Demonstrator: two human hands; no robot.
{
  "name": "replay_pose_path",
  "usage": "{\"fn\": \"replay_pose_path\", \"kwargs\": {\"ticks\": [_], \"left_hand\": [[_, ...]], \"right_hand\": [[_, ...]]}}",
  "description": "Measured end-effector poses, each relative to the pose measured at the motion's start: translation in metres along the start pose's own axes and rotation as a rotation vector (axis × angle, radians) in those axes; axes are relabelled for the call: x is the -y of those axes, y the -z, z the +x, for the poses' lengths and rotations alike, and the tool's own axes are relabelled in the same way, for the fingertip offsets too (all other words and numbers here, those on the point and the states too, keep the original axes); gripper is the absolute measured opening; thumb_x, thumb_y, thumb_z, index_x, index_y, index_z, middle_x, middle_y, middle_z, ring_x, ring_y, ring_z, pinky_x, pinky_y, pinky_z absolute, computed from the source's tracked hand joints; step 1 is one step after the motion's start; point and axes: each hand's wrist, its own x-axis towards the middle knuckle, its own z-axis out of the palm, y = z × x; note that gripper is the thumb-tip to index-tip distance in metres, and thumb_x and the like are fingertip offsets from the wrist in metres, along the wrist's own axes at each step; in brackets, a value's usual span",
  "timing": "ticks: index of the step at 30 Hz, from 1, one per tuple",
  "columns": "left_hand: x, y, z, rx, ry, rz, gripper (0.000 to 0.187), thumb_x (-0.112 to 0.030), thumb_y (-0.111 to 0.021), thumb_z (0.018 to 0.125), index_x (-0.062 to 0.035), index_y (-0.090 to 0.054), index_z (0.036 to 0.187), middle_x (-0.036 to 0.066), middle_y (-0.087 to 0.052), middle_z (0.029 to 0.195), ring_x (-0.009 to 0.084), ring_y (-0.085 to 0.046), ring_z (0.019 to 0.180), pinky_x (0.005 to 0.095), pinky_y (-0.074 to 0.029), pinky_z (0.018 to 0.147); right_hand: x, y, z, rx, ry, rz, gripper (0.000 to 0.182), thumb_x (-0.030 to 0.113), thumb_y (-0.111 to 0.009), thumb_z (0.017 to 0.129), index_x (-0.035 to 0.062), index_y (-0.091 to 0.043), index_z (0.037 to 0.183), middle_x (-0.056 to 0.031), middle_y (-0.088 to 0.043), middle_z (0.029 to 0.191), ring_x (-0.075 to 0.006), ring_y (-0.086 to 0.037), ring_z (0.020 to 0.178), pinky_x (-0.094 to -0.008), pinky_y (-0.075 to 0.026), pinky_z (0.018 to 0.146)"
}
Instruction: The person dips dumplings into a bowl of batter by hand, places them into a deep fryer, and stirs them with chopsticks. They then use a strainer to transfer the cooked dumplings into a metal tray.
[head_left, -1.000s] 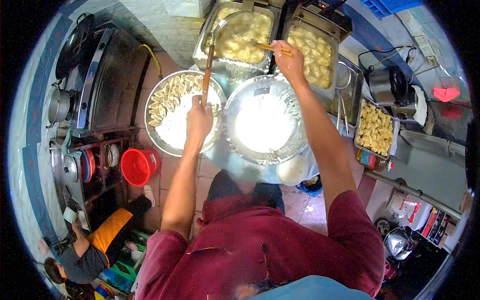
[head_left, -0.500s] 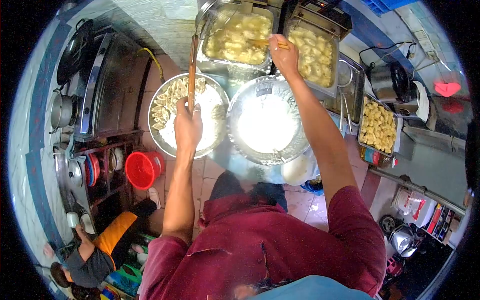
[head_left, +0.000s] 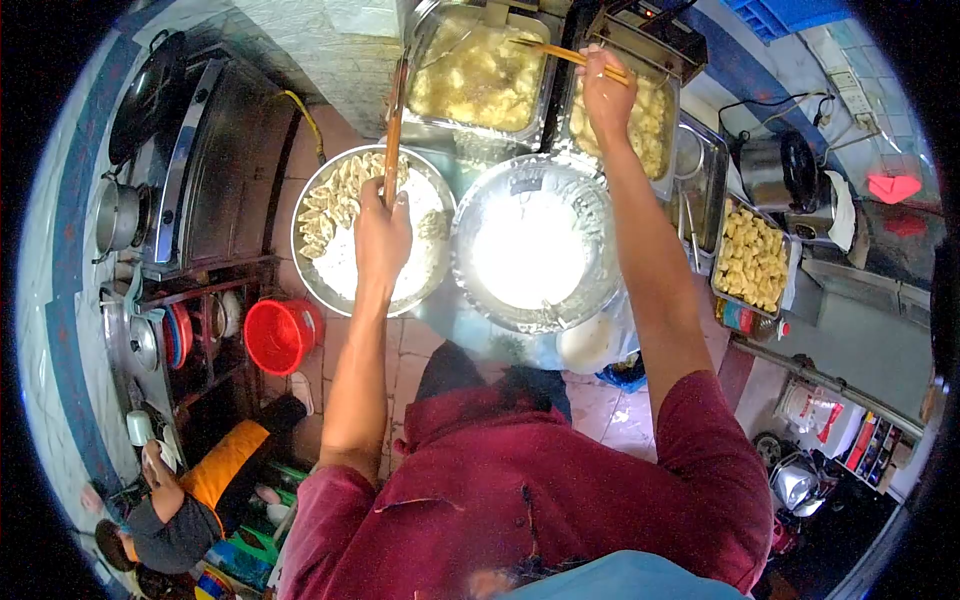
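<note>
Right hand [head_left: 608, 95] now farther right

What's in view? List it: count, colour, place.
Chopsticks: one pair, brown, top centre
Wooden handle: one, brown, left of centre
Fryers: two, silver, top centre
Pieces in oil: many, yellow, in fryers
Bowls: two, silver, centre
Dusted pieces: many, brownish, left bowl
Tray pieces: many, golden, right
Bucket: one, red, left
Wok: one, black, upper left
Crate: one, blue, top right
Co-worker: one, dark top, lower left
Clutter: uncounted, mixed, lower right
Left grip: one, bare, on wooden handle
Right grip: one, bare, on chopsticks
</note>
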Motion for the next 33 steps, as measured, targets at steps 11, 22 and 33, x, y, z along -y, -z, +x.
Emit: {"fn": "replay_pose_path", "kwargs": {"ticks": [11, 22, 33], "left_hand": [[0.005, -0.028, 0.025, 0.074, 0.014, 0.089, 0.033, -0.015, -0.057, 0.094, 0.0038, -0.05, 0.12, 0.033, -0.067, 0.091, 0.0494, -0.066, 0.087, 0.0535, -0.051, 0.076], [0.002, -0.023, 0.015, 0.091, 0.062, 0.075, 0.034, -0.015, -0.058, 0.094, 0.004, -0.051, 0.121, 0.032, -0.067, 0.091, 0.0478, -0.067, 0.086, 0.0516, -0.052, 0.074], [-0.015, -0.002, 0.006, 0.072, 0.054, 0.025, 0.036, -0.017, -0.058, 0.096, 0.0036, -0.051, 0.124, 0.03, -0.068, 0.087, 0.0426, -0.069, 0.08, 0.0476, -0.052, 0.07]], "right_hand": [[-0.07, -0.034, 0.015, -0.054, 0.107, -0.216, 0.035, 0.044, -0.06, 0.096, 0.0126, -0.073, 0.091, -0.0153, -0.069, 0.077, -0.0373, -0.064, 0.075, -0.0473, -0.05, 0.071], [-0.069, -0.017, -0.006, 0.05, 0.016, -0.354, 0.032, 0.039, -0.056, 0.097, 0.0119, -0.072, 0.089, -0.0172, -0.066, 0.074, -0.0395, -0.064, 0.073, -0.0482, -0.049, 0.068], [0.003, 0.022, 0.011, 0.201, -0.05, -0.472, 0.038, 0.048, -0.058, 0.094, 0.0136, -0.075, 0.092, -0.0065, -0.071, 0.071, -0.0281, -0.069, 0.071, -0.0403, -0.053, 0.07]]}}
